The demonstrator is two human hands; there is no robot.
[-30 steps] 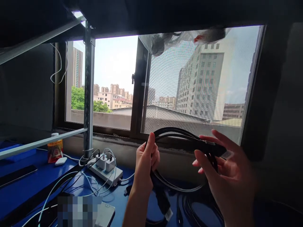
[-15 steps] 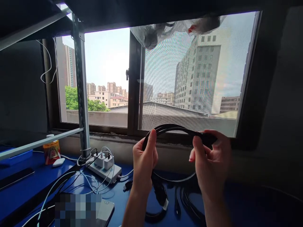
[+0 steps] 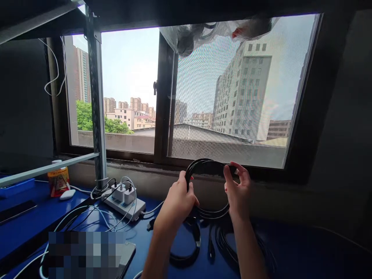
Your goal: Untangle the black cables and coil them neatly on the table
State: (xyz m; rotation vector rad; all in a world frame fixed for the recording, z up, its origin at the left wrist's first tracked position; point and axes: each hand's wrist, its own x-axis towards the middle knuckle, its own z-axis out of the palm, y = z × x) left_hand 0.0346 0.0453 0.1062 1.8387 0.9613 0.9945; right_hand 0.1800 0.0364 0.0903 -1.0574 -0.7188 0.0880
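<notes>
A coiled black cable [image 3: 203,162] is held up in a loop above the desk, in front of the window sill. My left hand [image 3: 181,197] is closed round the left side of the coil. On the coil's upper right, my right hand [image 3: 238,190] pinches the strands between thumb and fingers. The lower strands of the loop hang between my wrists. Below, on the blue desk, lie another black cable with a plug [image 3: 196,236], a small black connector [image 3: 211,252] and a further coil of black cable [image 3: 225,244].
A white power strip [image 3: 124,205] with several chargers and tangled cords stands left of my hands. Farther left are an orange-red packet [image 3: 58,182], a white oval object [image 3: 67,194] and a dark phone [image 3: 17,211]. A metal shelf post [image 3: 99,116] rises before the window.
The coil is now a rounder, open loop, its lower strands showing. My right hand has moved left, closer to my left hand. The view has shifted slightly.
</notes>
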